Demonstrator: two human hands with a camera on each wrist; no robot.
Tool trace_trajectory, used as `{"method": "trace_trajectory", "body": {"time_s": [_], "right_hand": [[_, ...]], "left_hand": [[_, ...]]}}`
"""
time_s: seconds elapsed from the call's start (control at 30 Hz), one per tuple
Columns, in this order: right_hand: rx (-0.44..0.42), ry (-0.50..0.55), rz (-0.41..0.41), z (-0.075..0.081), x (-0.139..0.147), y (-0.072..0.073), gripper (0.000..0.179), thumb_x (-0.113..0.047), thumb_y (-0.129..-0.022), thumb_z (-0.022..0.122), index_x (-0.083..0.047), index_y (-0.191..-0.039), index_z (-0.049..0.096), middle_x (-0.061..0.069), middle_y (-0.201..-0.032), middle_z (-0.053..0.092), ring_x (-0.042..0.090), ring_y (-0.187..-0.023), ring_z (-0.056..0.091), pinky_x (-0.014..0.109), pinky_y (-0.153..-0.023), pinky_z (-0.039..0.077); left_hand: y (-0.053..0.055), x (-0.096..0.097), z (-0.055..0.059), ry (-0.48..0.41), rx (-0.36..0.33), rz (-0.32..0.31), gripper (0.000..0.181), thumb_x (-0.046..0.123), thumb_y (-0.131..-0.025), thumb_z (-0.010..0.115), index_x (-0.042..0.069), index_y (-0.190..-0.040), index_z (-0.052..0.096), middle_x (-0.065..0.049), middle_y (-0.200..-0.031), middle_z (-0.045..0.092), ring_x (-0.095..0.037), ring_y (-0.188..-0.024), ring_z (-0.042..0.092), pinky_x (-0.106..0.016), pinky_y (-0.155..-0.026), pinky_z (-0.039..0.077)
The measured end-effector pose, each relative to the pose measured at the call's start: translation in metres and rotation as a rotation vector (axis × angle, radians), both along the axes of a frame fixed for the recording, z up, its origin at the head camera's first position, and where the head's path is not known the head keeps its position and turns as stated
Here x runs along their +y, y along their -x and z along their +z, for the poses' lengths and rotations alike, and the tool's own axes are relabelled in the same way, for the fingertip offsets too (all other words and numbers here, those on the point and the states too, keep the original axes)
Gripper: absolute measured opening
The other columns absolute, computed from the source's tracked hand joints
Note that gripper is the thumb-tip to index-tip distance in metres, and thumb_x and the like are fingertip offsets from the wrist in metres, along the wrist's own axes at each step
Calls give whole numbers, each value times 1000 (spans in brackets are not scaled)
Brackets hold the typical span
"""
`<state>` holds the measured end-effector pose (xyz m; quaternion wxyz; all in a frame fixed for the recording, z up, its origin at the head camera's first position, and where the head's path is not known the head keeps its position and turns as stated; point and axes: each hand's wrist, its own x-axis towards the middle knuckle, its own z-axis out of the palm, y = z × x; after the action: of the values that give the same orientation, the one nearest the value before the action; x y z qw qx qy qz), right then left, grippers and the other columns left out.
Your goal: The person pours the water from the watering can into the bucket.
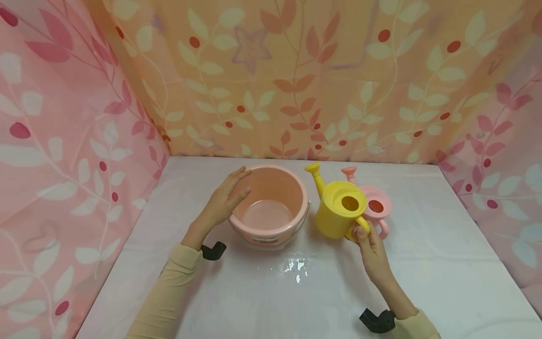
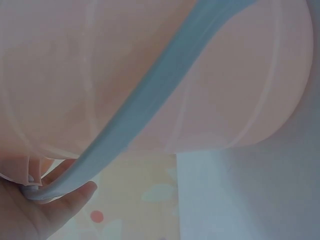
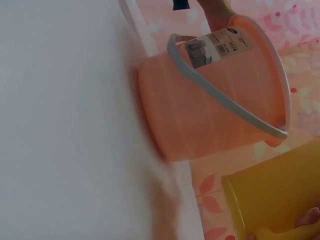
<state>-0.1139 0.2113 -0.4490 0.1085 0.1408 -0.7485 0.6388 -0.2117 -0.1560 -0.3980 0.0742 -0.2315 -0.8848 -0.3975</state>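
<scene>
Holding yellow plastic watering can (image 1: pixel 332 220) by handle (image 1: pixel 362 223) in right hand (image 1: pixel 376 260), near pink plastic watering can (image 1: pixel 382 199). Touching round pink plastic bucket (image 1: pixel 271 232) with left hand (image 1: pixel 221 202) spread wide.

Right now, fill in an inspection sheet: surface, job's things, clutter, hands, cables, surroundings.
Surface: white tabletop with bright spots in front of the bucket; water or glare, cannot tell.
Job's things: pink bucket, upright; yellow watering can.
Clutter: only a pink watering can, partly hidden by the yellow one.
Hands: left hand at the bucket's side; right hand grips the yellow can's handle.
Cables: nothing seen.
Surroundings: leaf-patterned cloth behind and at both sides.
</scene>
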Motion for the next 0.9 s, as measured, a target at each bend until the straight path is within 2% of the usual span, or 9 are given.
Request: {"method": "trace_trajectory", "body": {"time_s": [0.23, 0.4, 0.53, 0.7, 0.9], "right_hand": [[35, -67, -36, 12, 1, -2, 19, -4, -94, 31, 6, -107, 40, 9, -86, 39, 19, -82, 42, 17, -74, 46], [32, -52, -44, 21, 0, -5, 18, -4, -93, 32, 7, -106, 41, 11, -87, 39, 19, -82, 41, 15, -72, 44], [77, -24, -10, 30, 1, -6, 17, -2, -93, 30, 11, -101, 40, 15, -88, 40, 19, -81, 41, 15, -70, 43], [110, -12, 45, 45, 4, -8, 17, -1, -94, 28, 13, -99, 37, 18, -93, 39, 18, -83, 43, 14, -72, 43], [195, -1, 131, 55, 6, -9, 16, 1, -93, 28, 14, -96, 36, 14, -89, 40, 18, -76, 38, 18, -62, 38]], "left_hand": [[0, 0, -1, -20, -24, 2, 50, 45, -88, 44, 32, -134, 32, 19, -141, 17, -10, -130, 21, -49, -98, 27], [0, -1, -1, -27, -22, 3, 50, 46, -88, 43, 32, -134, 32, 18, -142, 18, -10, -129, 21, -49, -98, 27], [0, -1, -2, -38, -26, -5, 51, 46, -87, 43, 31, -134, 31, 15, -142, 18, -12, -130, 21, -50, -97, 28], [1, -1, -3, -33, -21, 9, 50, 47, -87, 43, 32, -134, 32, 18, -141, 18, -10, -129, 22, -49, -98, 28], [1, -1, -2, -27, -13, 14, 50, 47, -87, 43, 32, -134, 32, 18, -141, 18, -9, -129, 21, -48, -99, 27]]}}
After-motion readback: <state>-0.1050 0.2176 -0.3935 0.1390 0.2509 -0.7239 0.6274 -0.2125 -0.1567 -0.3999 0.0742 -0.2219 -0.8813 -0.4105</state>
